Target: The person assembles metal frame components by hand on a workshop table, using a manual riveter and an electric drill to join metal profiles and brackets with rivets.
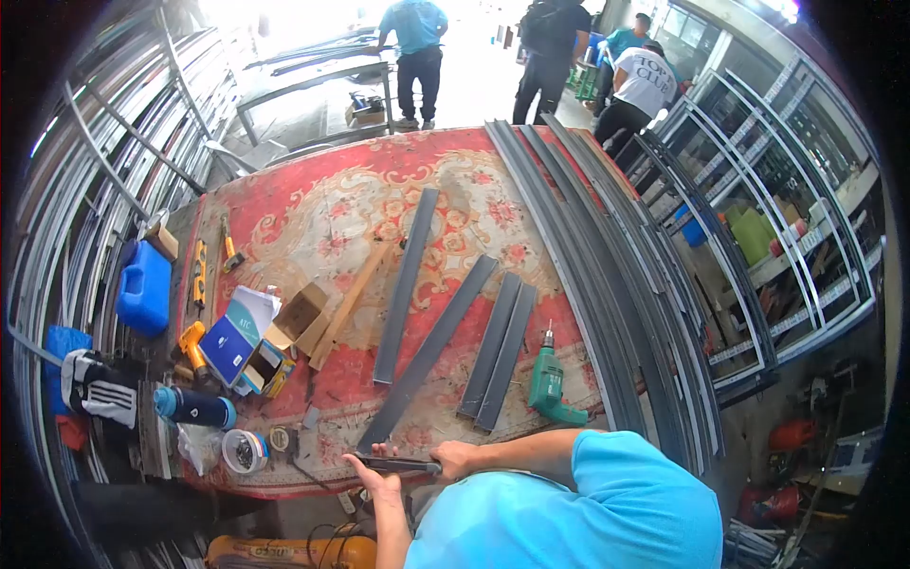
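A dark, narrow bar-like object (403, 465) lies crosswise close to my body, its exact kind hard to make out. My right hand (457, 459) is closed around its right end. Palm up, my left hand (381, 477) bears the other end, thumb out to the side and fingertips showing beyond it. Just past my hands is the near end of a grey metal profile (431, 346). Another long grey profile (406, 284) and a pair of shorter profiles (490, 346) rest on the red patterned carpet (313, 213). A green power drill (552, 384) lies to the right.
Long metal profiles (607, 275) line the right edge. At left are a cardboard box (299, 316), a yellow drill (192, 346), a bottle (194, 408), a tub of small parts (245, 451) and a blue jerrycan (144, 287). Several people stand beyond, including a person (417, 47) in blue.
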A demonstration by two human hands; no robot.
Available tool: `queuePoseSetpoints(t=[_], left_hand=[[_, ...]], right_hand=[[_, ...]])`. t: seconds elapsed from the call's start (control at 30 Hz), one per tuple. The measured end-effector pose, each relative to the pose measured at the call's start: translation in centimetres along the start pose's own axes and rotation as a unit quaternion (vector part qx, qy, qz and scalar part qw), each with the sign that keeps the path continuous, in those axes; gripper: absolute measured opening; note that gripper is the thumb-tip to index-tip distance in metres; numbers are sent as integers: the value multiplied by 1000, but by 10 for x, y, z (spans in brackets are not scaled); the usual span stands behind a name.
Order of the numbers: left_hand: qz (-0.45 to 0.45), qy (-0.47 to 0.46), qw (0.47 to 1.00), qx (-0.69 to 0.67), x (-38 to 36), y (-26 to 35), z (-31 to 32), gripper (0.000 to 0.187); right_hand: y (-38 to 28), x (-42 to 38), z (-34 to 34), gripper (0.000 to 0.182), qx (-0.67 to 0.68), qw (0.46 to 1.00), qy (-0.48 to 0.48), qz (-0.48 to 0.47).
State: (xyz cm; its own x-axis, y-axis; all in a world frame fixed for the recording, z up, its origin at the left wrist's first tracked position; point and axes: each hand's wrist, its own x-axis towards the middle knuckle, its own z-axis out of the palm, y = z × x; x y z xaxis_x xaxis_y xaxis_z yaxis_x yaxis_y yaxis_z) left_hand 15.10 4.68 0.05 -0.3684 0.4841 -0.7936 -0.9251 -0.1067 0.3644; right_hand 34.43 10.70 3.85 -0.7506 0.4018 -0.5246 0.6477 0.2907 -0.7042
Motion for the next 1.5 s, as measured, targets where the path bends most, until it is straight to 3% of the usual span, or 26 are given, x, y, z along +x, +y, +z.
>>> queuePoseSetpoints(t=[0.1,0.13,0.17,0.27,0.37,0.43,0.47,0.5,0.57,0.6,0.83,0.9,1.13,1.17,1.23,1.3,1.4,1.5], left_hand=[[9,23,1000,6,16,-6,-12,69],[-5,-18,1000,14,32,-12,-26,69],[-13,-58,998,18,31,-10,-29,69],[27,-15,999,20,31,-18,-26,73],[22,-45,999,4,33,-15,-27,72],[27,-48,998,-15,32,-11,-23,73],[27,-56,998,-26,33,-11,-21,73],[29,-57,998,-29,32,-13,-19,73],[32,-16,999,-2,37,-14,-22,73],[25,-29,999,-6,37,-11,-24,74],[17,-23,1000,5,30,-14,-23,73],[13,-5,999,-33,16,-9,-15,74],[15,-54,998,16,19,-4,-21,86],[-23,-45,998,-24,15,-1,-20,88],[7,-71,996,-60,8,-4,-25,82],[-28,-49,997,-52,24,-1,-39,73],[-25,-17,999,43,24,-1,-40,58],[48,-1,975,215,11,4,-36,35]], right_hand=[[28,19,23,38,-79,996,24,-27],[33,25,30,36,-126,991,24,-34],[21,19,21,36,-134,990,11,-51],[-33,-6,-22,44,-227,971,-9,-72],[-72,-18,-69,52,-146,988,-42,-20],[-79,-16,-86,61,75,994,-76,8],[-72,-12,-79,65,-14,999,-36,-5],[-54,-5,-66,65,-18,999,-37,-7],[-12,14,-35,72,-122,988,-96,10],[0,21,-21,62,-78,990,-106,60],[29,21,8,58,35,995,-86,44],[30,22,21,46,-2,998,21,-61],[18,22,-13,41,-27,994,4,-110],[13,16,-25,43,-19,994,-15,-107],[25,8,-30,46,-42,983,14,-181],[30,-7,-36,46,-52,973,49,-221],[30,-44,-40,51,-73,979,43,-183],[50,-75,-33,52,-67,982,82,-159]])
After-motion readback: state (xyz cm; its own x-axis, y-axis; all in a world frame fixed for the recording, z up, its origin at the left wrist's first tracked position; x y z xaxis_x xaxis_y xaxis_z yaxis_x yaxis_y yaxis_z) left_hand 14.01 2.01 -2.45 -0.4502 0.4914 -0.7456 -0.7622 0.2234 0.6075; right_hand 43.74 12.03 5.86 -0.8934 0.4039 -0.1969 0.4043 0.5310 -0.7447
